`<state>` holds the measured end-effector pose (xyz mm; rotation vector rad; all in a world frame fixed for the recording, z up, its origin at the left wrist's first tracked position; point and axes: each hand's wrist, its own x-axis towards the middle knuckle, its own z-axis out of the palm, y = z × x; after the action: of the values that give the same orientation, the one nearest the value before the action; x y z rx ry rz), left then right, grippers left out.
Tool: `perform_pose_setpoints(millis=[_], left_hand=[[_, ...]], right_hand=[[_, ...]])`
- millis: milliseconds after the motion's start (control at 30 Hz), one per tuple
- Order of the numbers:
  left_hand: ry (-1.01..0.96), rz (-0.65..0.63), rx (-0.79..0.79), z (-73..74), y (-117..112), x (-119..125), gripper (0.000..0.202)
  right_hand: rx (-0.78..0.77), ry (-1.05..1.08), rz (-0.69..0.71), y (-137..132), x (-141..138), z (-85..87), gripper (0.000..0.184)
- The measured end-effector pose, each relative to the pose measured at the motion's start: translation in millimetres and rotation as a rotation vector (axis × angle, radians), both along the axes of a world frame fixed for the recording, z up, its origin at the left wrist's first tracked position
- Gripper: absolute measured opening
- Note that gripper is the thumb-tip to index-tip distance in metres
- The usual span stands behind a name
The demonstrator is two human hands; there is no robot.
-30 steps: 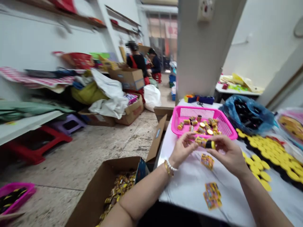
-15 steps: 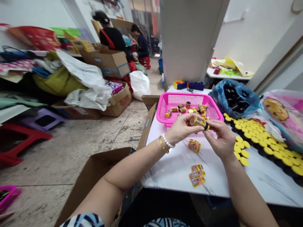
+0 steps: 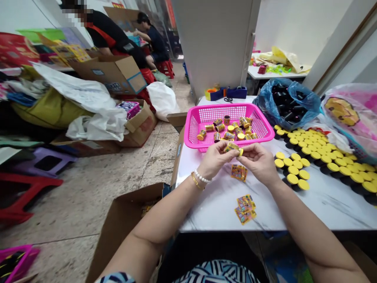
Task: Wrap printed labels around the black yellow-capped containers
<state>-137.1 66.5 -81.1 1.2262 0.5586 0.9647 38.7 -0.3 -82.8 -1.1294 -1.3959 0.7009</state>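
Observation:
Both hands meet just in front of the pink basket [image 3: 191, 129], on a small jar [image 3: 233, 148] with a yellow printed label. My left hand [image 3: 214, 160] is closed round the jar's left part. At the jar's right end, the fingers and thumb of my right hand [image 3: 260, 162] pinch its yellow edge. Several labelled jars [image 3: 219, 127] lie tumbled inside the basket, a few standing. Below my hands, printed stickers [image 3: 238, 172] lie on the white table [image 3: 212, 208], with more stickers [image 3: 246, 209] nearer its front edge.
Black jars with yellow lids [image 3: 297, 177] stand in rows at the right. Behind them sit a blue bag [image 3: 265, 100] of black jars and a pink plastic bag [image 3: 341, 110]. Scissors [image 3: 228, 100] and a tape dispenser [image 3: 237, 92] lie beyond the basket. An open carton [image 3: 118, 220] stands at left.
The view has shifted, and the jar's yellow label now faces me where its black end showed before. My hands stay together on it. One person in the background has leaned forward.

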Motion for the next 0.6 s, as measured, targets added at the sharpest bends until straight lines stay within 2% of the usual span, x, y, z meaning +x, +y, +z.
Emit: perform_pose_setpoints(millis=[67,167,233,400,500,600], left_hand=[[0.009,-0.026,0.014,1.2,0,-1,0.037],[0.058,-0.058,0.027,5.5,0,-5,0.040],[0.087,-0.054,0.040,8.9,-1,-8,0.040],[0.087,-0.070,0.069,10.6,-1,-10,0.041],[0.111,-0.144,0.054,4.5,3,-9,0.043],[0.093,-0.208,-0.047,-3.4,4,-5,0.053]], right_hand=[[-0.011,0.036,0.019,2,-1,-1.9,0.028],[0.143,-0.151,-0.072,1,1,-1.9,0.026],[0.161,-0.168,-0.094,-1,0,-2.0,0.025],[-0.147,0.244,0.062,0,-5,-0.9,0.034],[-0.147,0.275,0.138,5,2,3.1,0.040],[-0.077,0.214,0.234,10,10,3.1,0.041]])
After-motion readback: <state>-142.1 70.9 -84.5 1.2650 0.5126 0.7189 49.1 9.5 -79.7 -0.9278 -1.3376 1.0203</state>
